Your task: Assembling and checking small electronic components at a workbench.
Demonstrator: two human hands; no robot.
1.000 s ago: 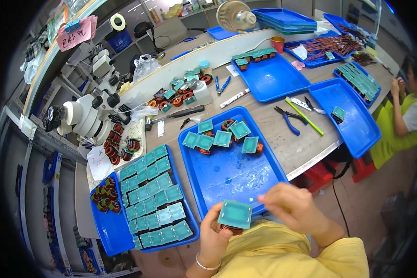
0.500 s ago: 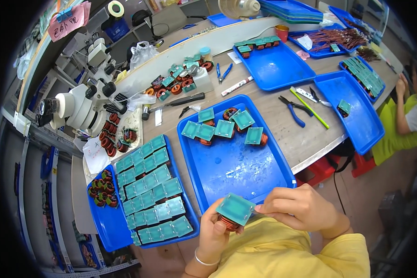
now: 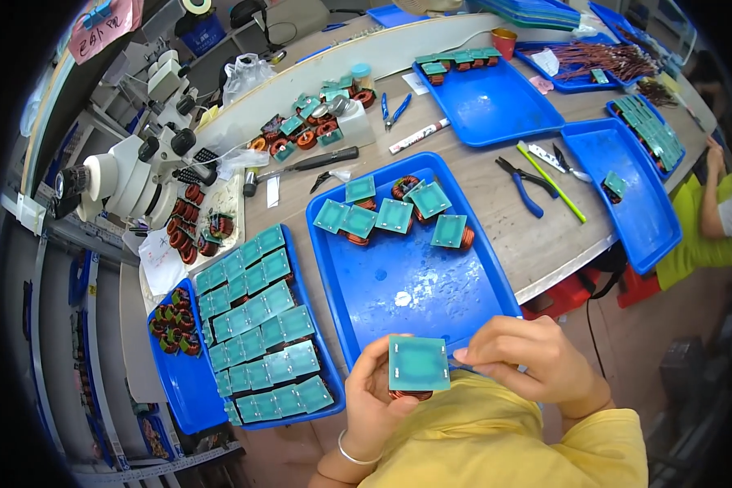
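- Held unit (image 3: 419, 363) has turned since half a second ago: its green board, tilted then, now lies squarer to the view. Trays sit a little higher in view.
- Right hand (image 3: 522, 358), well off the board a second ago, now has its fingertips just beside the board's 3 o'clock edge. Fingers drawn together; cannot tell whether they pinch anything.
- Left hand (image 3: 376, 394) grips the unit from its 8 o'clock side; copper-wound coil under the board, partly hidden.
- Clock centred on held unit, 12 at top of view.
- 12 o'clock: large blue tray (image 3: 346, 313), loose board-and-coil units (image 3: 394, 215) at its far end.
- 9 o'clock: packed tray (image 3: 331, 370), green boards in rows.
- 11 o'clock: hammer (image 3: 317, 160).
- 1 o'clock: blue-handled pliers (image 3: 529, 195) beside yellow-green stick (image 3: 557, 187).
- 2 o'clock: co-worker (image 3: 712, 211) in yellow-green.
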